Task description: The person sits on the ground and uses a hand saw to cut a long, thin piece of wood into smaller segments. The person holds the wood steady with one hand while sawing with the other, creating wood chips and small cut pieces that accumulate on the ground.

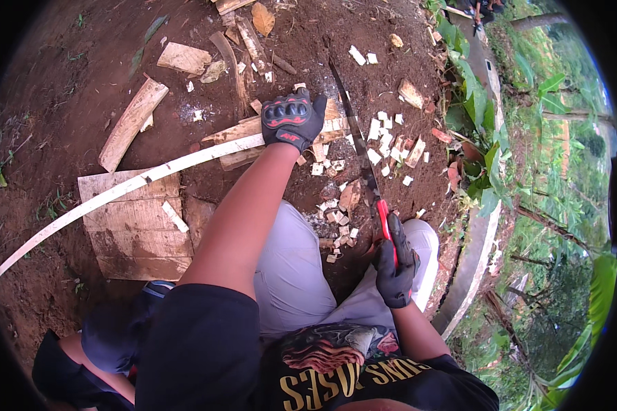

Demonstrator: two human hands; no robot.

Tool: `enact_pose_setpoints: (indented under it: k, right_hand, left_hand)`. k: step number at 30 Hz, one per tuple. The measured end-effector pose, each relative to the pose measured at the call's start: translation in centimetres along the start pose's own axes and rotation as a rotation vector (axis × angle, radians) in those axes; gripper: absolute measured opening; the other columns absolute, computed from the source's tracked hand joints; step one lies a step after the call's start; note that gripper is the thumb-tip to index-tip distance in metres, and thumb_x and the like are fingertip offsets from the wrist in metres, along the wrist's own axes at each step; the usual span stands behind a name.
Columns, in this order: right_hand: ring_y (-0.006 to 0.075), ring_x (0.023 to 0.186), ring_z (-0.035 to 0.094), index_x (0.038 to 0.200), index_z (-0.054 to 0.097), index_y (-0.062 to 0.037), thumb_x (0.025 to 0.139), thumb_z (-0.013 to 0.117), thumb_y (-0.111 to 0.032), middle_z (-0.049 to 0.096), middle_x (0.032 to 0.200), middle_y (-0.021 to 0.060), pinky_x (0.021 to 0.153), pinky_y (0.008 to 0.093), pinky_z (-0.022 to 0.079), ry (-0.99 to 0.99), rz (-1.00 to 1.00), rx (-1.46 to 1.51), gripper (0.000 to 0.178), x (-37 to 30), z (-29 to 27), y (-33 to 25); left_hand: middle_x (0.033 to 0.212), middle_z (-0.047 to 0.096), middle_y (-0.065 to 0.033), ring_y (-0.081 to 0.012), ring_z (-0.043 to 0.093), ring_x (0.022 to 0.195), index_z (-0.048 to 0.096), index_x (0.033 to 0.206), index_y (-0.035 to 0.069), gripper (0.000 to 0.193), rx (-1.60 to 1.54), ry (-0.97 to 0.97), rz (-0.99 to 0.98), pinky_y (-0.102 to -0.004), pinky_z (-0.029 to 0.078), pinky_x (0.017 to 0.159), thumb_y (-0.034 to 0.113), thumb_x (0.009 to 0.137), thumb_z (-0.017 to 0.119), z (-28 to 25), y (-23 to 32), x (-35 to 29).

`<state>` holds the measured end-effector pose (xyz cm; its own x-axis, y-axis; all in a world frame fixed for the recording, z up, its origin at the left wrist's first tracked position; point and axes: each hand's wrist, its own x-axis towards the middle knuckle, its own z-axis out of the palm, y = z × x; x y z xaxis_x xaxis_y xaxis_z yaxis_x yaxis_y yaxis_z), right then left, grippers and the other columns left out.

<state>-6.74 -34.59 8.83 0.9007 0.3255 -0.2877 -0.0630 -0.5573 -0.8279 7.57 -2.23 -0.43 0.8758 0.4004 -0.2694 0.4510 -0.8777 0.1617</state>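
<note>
A long pale wooden strip (pixel 144 179) curves from the far left to a pile of split wood pieces (pixel 242 130). My left hand (pixel 291 122), in a black glove with red trim, grips the strip near its right end and presses it onto the wood, fingers mostly hidden beneath. My right hand (pixel 396 268), gloved too, is wrapped round the red handle of a hand saw (pixel 358 140). Its long dark blade points away from me and lies across the strip's end, just right of my left hand. Small cut wood blocks (pixel 385 140) lie scattered to the right of the blade.
A flat board (pixel 134 226) lies on the soil at left, with split logs (pixel 134 123) beyond it. More small blocks (pixel 339 222) lie by my knees. Another person (pixel 110 342) is close at lower left. A concrete edge (pixel 483 240) and plants border the right.
</note>
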Motion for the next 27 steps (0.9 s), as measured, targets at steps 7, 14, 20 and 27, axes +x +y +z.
enact_pose_setpoints:
  k: [7, 14, 20, 27]
  right_hand:
    - [0.0374, 0.132, 0.069, 0.152, 0.062, -0.0055, 0.11, 0.059, -0.019, 0.068, 0.146, 0.0228, 0.108, 0.0431, 0.055, 0.218, -0.298, 0.07, 0.044, 14.7, 7.1, -0.8]
    - [0.0384, 0.129, 0.071, 0.151, 0.064, -0.0098, 0.11, 0.06, -0.024, 0.072, 0.139, 0.0232, 0.11, 0.044, 0.053, 0.254, -0.286, 0.097, 0.043, 14.5, 7.7, -0.6]
    - [0.0396, 0.126, 0.072, 0.153, 0.061, -0.0067, 0.109, 0.058, -0.019, 0.07, 0.142, 0.0211, 0.112, 0.048, 0.052, 0.015, -0.125, -0.05, 0.046, 1.5, 1.0, 1.7]
    - [0.0404, 0.131, 0.069, 0.153, 0.062, -0.0102, 0.108, 0.061, -0.019, 0.069, 0.143, 0.023, 0.109, 0.0458, 0.054, 0.211, -0.258, 0.143, 0.046, 14.2, 6.9, -0.5]
  left_hand:
    - [0.101, 0.081, -0.0191, -0.0352, 0.078, 0.102, 0.077, 0.115, 0.007, 0.058, 0.008, 0.018, -0.001, -0.052, 0.055, 0.091, 0.058, 0.106, 0.05, -0.5, 0.1, -0.1]
    - [0.113, 0.079, -0.0237, -0.0412, 0.076, 0.107, 0.075, 0.123, 0.007, 0.063, 0.07, -0.021, -0.045, -0.0535, 0.057, 0.096, 0.062, 0.105, 0.051, 0.0, 0.4, 0.1]
    - [0.111, 0.079, -0.0229, -0.0417, 0.077, 0.103, 0.076, 0.124, 0.007, 0.067, 0.088, -0.027, -0.05, -0.0535, 0.059, 0.091, 0.064, 0.106, 0.046, 0.5, 0.1, 0.1]
    - [0.119, 0.078, -0.0231, -0.0443, 0.075, 0.111, 0.074, 0.129, 0.007, 0.066, 0.089, -0.055, -0.044, -0.0553, 0.056, 0.098, 0.063, 0.106, 0.048, -0.3, 1.4, 0.3]
